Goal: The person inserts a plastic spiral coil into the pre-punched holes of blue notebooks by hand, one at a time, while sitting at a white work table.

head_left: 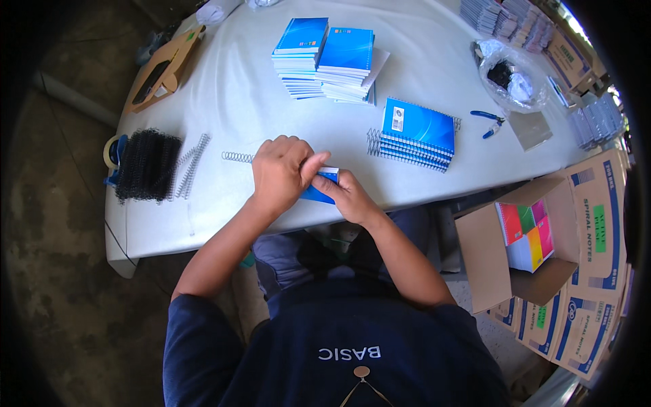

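My left hand is closed at the table's near edge, fingers curled round a dark spiral binding coil whose loose end sticks out to the left. Right beside it, my right hand grips a small blue notebook, thumb on top. Most of this notebook is hidden behind the two hands, so how far the coil runs along its edge cannot be seen. To the right lies a stack of blue spiral notebooks, coil ends poking out on both sides. Farther back stand two piles of blue-covered books without visible coils.
A heap of black coils lies at left by a tape dispenser, some loose coils beside it. Blue-handled pliers and a plastic bag are at right. An open carton holds colourful notebooks. Cardboard lies far left.
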Demonstrator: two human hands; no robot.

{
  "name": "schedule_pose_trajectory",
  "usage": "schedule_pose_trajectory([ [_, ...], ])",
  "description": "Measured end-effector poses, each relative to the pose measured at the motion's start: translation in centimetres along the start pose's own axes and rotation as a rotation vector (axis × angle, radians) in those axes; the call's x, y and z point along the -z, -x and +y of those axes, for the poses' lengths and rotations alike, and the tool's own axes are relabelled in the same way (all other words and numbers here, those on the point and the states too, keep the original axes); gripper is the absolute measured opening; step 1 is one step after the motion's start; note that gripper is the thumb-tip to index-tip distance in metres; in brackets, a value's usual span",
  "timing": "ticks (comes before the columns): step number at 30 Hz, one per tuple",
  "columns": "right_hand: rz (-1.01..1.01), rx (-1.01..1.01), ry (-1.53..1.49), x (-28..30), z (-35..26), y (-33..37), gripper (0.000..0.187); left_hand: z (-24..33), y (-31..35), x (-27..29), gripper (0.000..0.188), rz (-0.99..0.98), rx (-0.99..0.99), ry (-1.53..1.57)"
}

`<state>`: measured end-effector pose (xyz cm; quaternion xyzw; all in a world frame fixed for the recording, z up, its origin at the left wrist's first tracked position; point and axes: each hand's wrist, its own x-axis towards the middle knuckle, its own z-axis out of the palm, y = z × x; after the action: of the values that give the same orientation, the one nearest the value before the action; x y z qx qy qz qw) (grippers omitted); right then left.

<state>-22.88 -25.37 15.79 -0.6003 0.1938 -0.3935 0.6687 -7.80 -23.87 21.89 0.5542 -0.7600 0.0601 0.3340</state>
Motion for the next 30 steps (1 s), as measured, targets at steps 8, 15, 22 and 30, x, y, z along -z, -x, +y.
schedule_pose_trajectory([
  [8,0.012,0.191,0.428,-1.3,0.2,1.6,0.039,-1.3,0.5,-0.2,0.096,0.495,-0.110,-0.111],
  [15,-0.101,0.155,0.421,-1.3,0.4,1.8,0.045,0.2,8.5,-0.5,0.104,0.195,-0.407,-0.207],
  [22,-0.007,0.153,0.359,-0.7,1.0,1.2,0.030,1.1,6.3,-0.2,0.061,-0.130,-0.224,-0.068],
  [30,0.042,0.091,0.203,-0.8,0.2,1.2,0.018,1.8,0.9,3.2,0.027,-0.351,-0.200,0.189],
])
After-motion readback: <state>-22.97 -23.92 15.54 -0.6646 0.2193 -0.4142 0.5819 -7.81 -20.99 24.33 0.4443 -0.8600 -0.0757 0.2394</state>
